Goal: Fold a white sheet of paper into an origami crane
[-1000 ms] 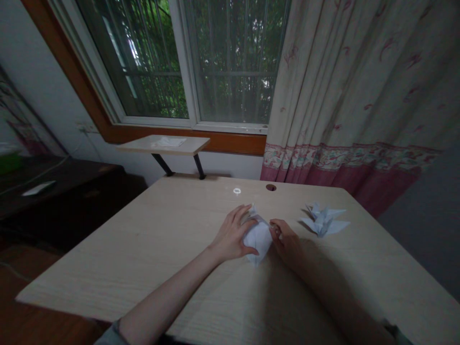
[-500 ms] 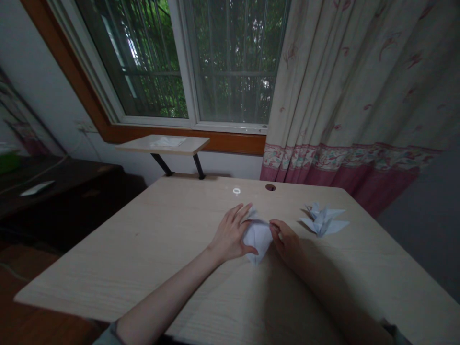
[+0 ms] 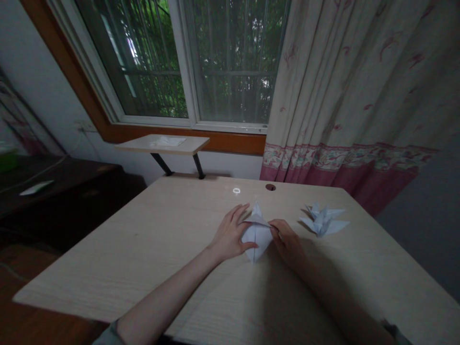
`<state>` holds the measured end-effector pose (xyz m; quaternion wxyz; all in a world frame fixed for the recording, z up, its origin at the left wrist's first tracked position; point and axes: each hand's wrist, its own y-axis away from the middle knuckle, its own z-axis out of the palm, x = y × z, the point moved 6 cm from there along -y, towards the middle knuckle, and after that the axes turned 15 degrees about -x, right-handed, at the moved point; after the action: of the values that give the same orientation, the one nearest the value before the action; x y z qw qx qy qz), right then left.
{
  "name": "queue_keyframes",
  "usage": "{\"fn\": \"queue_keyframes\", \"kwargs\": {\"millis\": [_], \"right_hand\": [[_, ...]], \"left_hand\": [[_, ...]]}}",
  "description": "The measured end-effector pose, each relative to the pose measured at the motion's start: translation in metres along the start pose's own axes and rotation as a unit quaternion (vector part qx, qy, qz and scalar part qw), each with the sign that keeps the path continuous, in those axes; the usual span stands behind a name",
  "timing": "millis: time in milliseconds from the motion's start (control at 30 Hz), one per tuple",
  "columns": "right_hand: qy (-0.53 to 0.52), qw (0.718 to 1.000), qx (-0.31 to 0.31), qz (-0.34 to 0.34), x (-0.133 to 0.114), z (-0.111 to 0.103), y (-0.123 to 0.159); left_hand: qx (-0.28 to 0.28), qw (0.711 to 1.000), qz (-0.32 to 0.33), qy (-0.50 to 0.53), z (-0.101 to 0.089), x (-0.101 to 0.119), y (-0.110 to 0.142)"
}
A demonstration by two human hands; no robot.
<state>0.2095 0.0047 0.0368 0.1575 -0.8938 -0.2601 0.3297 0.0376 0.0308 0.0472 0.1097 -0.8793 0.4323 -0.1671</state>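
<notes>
A partly folded white paper piece [image 3: 257, 233] lies on the light wooden table [image 3: 151, 249] in front of me, pointed at its near end. My left hand [image 3: 230, 235] holds its left side, thumb under the edge and fingers along the top. My right hand [image 3: 287, 242] pinches the paper's right edge with closed fingers. To the right, a finished folded paper figure [image 3: 323, 219] with spread pointed flaps rests on the table, apart from both hands.
A round cable hole [image 3: 270, 187] sits near the table's far edge. A small shelf [image 3: 163, 144] juts out below the window. A dark cabinet [image 3: 53, 191] stands to the left, and a patterned curtain [image 3: 352, 96] hangs at the right.
The top flap of the paper has risen to a point between my hands, and the paper's centre crease shows more. Both hands stay almost where they were.
</notes>
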Motion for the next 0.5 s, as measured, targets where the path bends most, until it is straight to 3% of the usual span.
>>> {"fn": "queue_keyframes", "kwargs": {"millis": [500], "right_hand": [[0.008,1.0,0.001,0.017,0.0016,0.0007,-0.0005]], "left_hand": [[-0.014,1.0,-0.004,0.021,-0.0008,0.0044,-0.0017]]}}
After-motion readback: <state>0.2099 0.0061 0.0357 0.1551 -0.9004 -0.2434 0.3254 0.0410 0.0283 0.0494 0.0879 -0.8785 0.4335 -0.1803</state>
